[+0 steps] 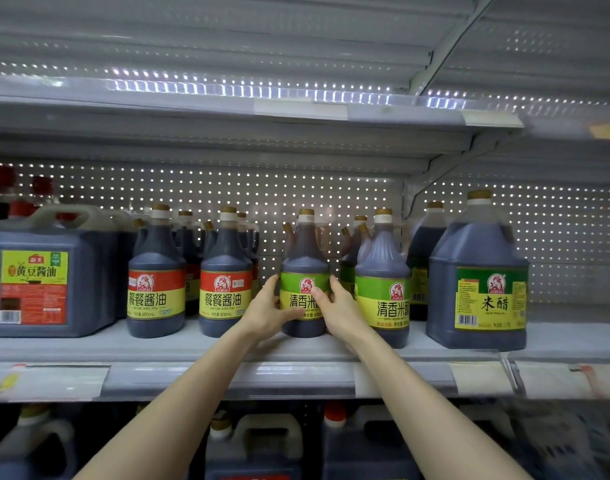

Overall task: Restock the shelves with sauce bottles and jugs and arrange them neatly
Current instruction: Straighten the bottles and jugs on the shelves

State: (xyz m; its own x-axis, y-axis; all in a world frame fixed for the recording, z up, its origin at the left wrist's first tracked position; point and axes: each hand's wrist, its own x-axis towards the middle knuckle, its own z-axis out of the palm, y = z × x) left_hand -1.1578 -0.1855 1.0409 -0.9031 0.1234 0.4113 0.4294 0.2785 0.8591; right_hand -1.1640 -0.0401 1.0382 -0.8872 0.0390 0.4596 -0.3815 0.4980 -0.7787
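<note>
Standing upright between the two hands, the green-label bottle (pixel 305 275) sits straight ahead of the person on the middle shelf (pixel 192 344), its long axis vertical and its cap well below the shelf above (pixel 227 112). Its base looks set down on the shelf, though whether it bears full weight there cannot be told. The left hand (pixel 267 306) wraps its left flank, thumb on the label's edge. The right hand (pixel 338 306) wraps its right flank, thumb laid across the label front. Both hold it at label height, about equally near, so neither has the plainer reach.

The move probably turns on the side gaps. On the right, a second green-label bottle (pixel 383 282) stands just beside it and slightly nearer the shelf lip, with the right hand filling the narrow space between them. On the left, the nearest red-label bottle (pixel 225 275) stands a little further off, with the left hand in that gap. Sliding toward the right-hand twin would likely pinch the right fingers, so that hand would need to come out first.

Behind lies free depth toward the perforated back panel (pixel 296 188). A strip of bare shelf runs in front before the price rail. Further out, a large vinegar jug (pixel 478 282) closes the right end and a square soy jug (pixel 50 271) the left.
</note>
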